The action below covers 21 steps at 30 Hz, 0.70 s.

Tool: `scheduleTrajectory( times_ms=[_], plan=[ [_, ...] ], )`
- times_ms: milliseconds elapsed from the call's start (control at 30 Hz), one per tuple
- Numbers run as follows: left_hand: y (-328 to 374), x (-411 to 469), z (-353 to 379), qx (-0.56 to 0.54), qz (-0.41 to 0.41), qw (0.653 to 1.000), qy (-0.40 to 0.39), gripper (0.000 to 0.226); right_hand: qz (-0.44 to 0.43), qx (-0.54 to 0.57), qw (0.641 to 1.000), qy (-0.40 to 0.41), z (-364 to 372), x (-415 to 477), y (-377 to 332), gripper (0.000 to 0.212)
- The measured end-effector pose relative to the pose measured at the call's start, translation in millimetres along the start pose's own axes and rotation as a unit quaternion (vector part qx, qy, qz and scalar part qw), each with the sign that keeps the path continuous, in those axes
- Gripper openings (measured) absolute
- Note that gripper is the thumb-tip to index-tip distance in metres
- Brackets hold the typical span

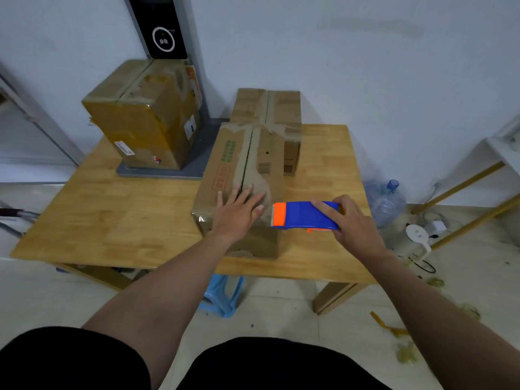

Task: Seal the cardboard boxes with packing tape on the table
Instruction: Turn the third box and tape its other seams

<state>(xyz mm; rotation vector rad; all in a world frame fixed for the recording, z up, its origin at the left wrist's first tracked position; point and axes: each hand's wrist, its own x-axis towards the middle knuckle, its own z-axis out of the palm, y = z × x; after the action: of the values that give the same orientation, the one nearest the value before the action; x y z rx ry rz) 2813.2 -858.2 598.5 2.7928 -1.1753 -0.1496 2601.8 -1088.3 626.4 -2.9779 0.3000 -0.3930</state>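
The right grip (355, 220), right of centre, was curled round the blue and orange tape dispenser (304, 215), whose orange end lay at the right edge of the nearest cardboard box (242, 164). The left grip (239, 211) rested flat, fingers spread, on the near end of that box's top, over the centre seam. The box stood in the middle of the wooden table (112, 215). A second taped box (267, 106) stood just behind it, and a larger box (140, 114) sat on a grey base (160, 172) in the upper left. A blue stool (222, 294) stood below the table's near edge.
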Motion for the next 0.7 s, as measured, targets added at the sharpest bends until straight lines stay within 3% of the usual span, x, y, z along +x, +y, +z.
scheduleTrajectory(
  times_ms=[200,533,700],
  plan=[
    [1.7,-1.1,2.3,0.014,-0.001,1.0,0.021,0.054,0.019,-0.003,1.0,0.011,2.3,-15.1,34.5,0.088],
    [23.5,-6.3,10.7,-0.003,-0.065,0.996,0.067,0.052,0.015,-0.007,1.0,-0.021,9.7,2.9,15.9,0.09],
    [49.3,11.4,9.2,-0.025,-0.028,0.996,0.083,0.053,0.009,-0.005,1.0,-0.01,10.6,5.6,14.6,0.092]
  ],
)
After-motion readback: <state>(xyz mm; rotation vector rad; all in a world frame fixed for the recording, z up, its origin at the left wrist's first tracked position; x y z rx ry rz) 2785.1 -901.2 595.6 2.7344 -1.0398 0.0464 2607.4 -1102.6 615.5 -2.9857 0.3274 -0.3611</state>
